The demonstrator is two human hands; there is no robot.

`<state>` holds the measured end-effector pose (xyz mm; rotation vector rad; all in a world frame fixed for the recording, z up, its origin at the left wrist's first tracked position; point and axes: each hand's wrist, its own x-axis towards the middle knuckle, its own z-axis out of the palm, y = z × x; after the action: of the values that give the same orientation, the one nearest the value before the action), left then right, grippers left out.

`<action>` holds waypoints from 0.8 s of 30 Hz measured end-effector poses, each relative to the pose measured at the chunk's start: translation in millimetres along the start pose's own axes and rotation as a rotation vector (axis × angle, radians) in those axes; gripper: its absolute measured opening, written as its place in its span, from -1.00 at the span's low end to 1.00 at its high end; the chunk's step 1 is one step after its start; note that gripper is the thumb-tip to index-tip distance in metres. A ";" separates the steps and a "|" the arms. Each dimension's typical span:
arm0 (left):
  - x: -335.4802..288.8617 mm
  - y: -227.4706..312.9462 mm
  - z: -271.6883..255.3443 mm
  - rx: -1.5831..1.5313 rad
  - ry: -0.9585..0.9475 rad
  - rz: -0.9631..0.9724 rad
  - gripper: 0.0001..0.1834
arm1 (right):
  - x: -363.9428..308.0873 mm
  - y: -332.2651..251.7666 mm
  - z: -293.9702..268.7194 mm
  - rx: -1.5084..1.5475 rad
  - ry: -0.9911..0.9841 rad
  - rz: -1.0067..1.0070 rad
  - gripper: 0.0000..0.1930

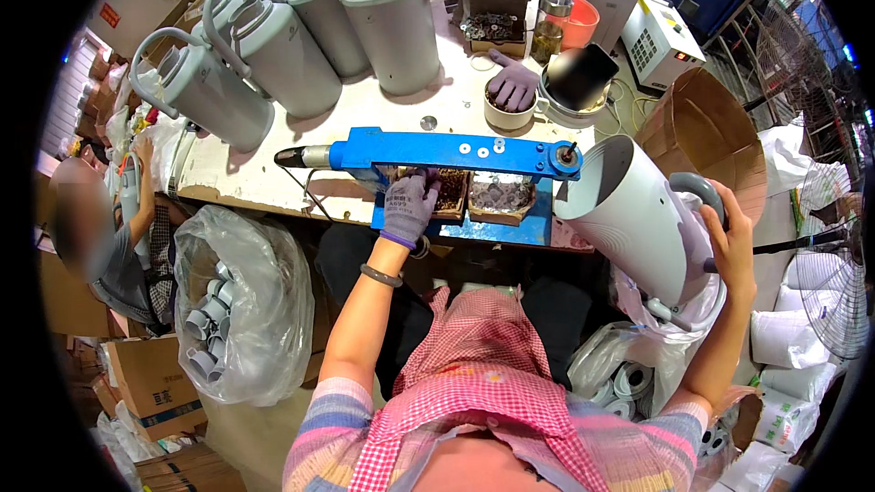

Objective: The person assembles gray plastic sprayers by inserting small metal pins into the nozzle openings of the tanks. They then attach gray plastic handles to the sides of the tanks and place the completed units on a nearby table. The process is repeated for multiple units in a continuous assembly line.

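My right hand (732, 241), bare, grips a light grey jug shell (643, 228) by a curved grey piece on its side. The shell lies tilted, its open end against the tip of a long blue machine arm (447, 150). My left hand (410, 207), in a grey glove with purple cuff, reaches beneath that arm. Its fingers curl at the edge of a small box of dark brown parts (450, 193); what they pinch, if anything, is hidden. Beside it stands another box, of silvery parts (501, 196).
Several grey jugs with handles (392, 23) crowd the table's far left. A cup holding a purple glove (513, 96) stands behind the arm. Plastic bags of grey parts (241, 305) flank my legs. A cardboard box (706, 132) and a fan (825, 264) are at right; another person sits left.
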<state>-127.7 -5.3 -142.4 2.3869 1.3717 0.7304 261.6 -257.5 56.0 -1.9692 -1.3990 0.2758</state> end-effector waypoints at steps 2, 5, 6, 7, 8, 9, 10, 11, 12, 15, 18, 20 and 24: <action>-0.2 8.9 -8.0 0.000 -0.031 -0.031 -0.79 | -4.2 6.1 -0.1 0.003 0.007 0.011 -0.62; -1.3 41.9 -44.9 -0.274 -0.041 -0.007 -0.79 | -12.7 13.6 -0.6 0.034 0.021 0.019 -0.62; -2.2 55.1 -59.1 -0.396 -0.084 -0.083 -0.80 | -14.0 13.0 -3.7 0.038 -0.007 0.082 -0.62; -3.9 59.4 -62.4 -0.607 -0.112 -0.160 -0.80 | -14.1 15.7 -2.3 0.050 0.018 0.063 -0.62; 2.6 74.5 -71.6 -0.749 -0.159 -0.154 -0.82 | -14.4 18.1 -2.1 0.052 0.038 0.050 -0.63; 10.9 93.2 -81.8 -0.890 -0.209 -0.148 -0.84 | -14.9 20.5 -1.6 0.054 0.059 0.038 -0.63; 21.0 109.4 -87.6 -0.928 -0.244 -0.107 -0.84 | -14.5 20.7 -0.9 0.038 0.067 0.029 -0.63; 34.2 126.0 -91.2 -0.962 -0.275 -0.065 -0.85 | -12.4 20.5 0.3 0.025 0.074 0.016 -0.63; 46.2 139.7 -87.6 -0.997 -0.306 -0.024 -0.85 | -11.7 20.8 1.5 0.011 0.082 0.005 -0.63; 74.0 169.7 -51.5 -0.963 -0.275 0.056 -0.86 | -11.0 24.7 4.9 -0.038 0.088 -0.001 -0.63; 88.3 180.9 -29.6 -0.768 -0.211 0.235 -0.84 | -10.6 22.1 3.8 0.005 0.083 -0.002 -0.63; 89.5 186.7 -28.3 -0.733 -0.260 0.267 -0.81 | -10.9 27.0 4.6 0.011 0.089 -0.007 -0.63; 92.3 189.3 -26.6 -0.599 -0.271 0.381 -0.81 | -6.0 29.8 5.9 -0.031 0.066 0.024 -0.64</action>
<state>31.4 -20.7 -2.7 2.1550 0.4940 0.7419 278.3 -265.7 31.1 -2.0032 -1.3463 0.1996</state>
